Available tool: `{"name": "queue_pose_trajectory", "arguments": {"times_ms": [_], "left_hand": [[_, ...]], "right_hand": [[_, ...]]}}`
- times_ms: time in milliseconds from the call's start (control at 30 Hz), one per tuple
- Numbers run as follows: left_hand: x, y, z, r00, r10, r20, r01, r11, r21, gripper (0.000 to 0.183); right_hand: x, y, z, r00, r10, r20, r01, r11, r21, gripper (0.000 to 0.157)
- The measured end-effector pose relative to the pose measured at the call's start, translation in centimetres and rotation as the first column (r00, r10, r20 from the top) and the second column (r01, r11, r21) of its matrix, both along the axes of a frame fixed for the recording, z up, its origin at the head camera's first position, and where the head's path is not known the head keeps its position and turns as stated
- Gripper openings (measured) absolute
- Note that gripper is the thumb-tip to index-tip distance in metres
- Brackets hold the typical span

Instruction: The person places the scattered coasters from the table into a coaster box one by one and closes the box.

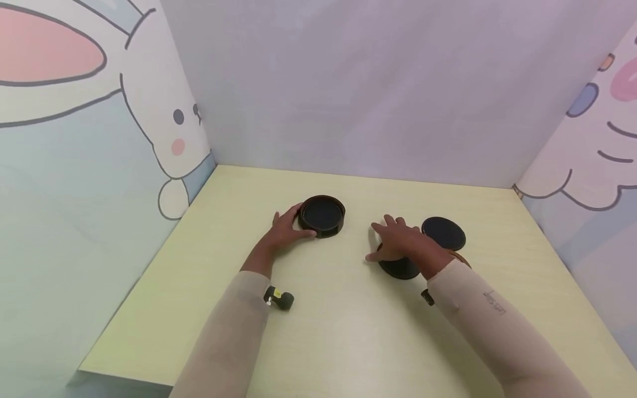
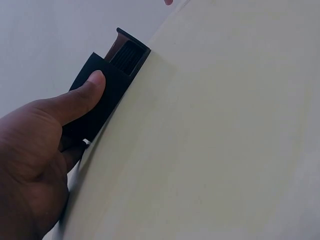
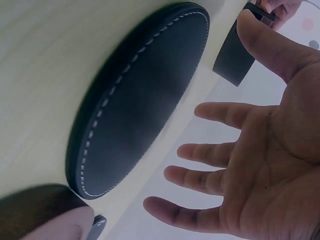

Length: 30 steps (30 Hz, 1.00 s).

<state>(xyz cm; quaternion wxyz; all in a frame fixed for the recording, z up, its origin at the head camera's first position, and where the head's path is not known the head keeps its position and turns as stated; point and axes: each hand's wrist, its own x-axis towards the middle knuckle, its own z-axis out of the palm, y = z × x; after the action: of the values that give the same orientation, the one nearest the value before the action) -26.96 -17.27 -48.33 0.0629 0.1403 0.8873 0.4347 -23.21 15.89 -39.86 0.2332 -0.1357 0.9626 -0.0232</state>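
My left hand grips a round black coaster holder near the back of the table, thumb pressed along its outer wall. A cut-out in the wall shows stacked dark layers inside, and a black disc lies within the rim. My right hand is spread with nothing in it, above a round black coaster. That coaster has white stitching round its edge and lies on the table, apart from the fingers in the right wrist view.
Another black coaster lies behind the right forearm. A brown-edged round piece is partly hidden by that arm. Pale wood table meets a plain back wall and cartoon-printed side walls.
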Motion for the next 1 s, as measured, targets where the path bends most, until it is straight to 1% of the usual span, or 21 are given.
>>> {"name": "queue_pose_trajectory", "arguments": {"times_ms": [300, 633, 1000], "left_hand": [[0.1, 0.0, 0.1, 1.000, -0.001, -0.001, 0.001, 1.000, 0.015, 0.101], [-0.1, 0.2, -0.2, 1.000, 0.005, 0.005, -0.005, 1.000, 0.009, 0.101], [-0.2, 0.2, -0.1, 1.000, 0.008, -0.003, -0.008, 1.000, 0.002, 0.100]], "right_hand": [[0.3, 0.4, -0.9, 0.999, 0.026, 0.032, -0.024, 0.999, -0.033, 0.097], [0.3, 0.9, -1.7, 0.999, 0.049, 0.003, -0.049, 0.997, -0.055, 0.096], [0.4, 0.5, -2.1, 0.998, 0.066, -0.013, -0.067, 0.996, -0.056, 0.100]]}}
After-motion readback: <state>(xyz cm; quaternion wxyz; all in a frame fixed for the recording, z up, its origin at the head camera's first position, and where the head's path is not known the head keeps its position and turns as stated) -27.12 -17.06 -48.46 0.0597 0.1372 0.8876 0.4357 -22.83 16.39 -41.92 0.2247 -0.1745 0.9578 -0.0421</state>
